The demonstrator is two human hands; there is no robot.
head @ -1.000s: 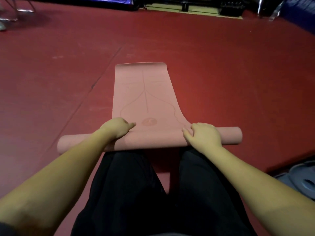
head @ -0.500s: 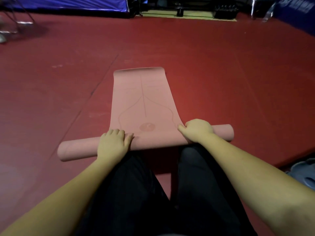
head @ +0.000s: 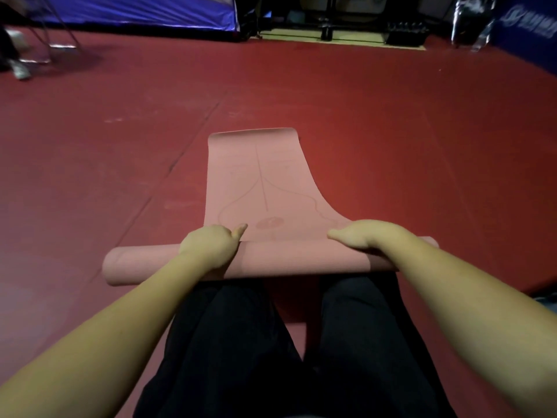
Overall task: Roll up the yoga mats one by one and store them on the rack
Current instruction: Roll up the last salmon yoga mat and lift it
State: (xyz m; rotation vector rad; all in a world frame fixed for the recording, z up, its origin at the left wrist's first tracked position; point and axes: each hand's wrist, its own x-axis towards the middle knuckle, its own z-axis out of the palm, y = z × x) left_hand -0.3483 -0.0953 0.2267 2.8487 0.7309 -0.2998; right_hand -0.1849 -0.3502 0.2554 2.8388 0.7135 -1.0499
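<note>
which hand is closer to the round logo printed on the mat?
Left. The left hand sits just left of the round logo, thumb nearly reaching it; the right hand rests farther off to its right.

Pink mat, faint line pattern; red floor

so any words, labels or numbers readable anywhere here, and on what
None can be read.
Blue banner, far right: pale lettering, cut off and too blurred to read.
Pink yoga mat: printed lines and a round emblem only, no legible text.
</note>
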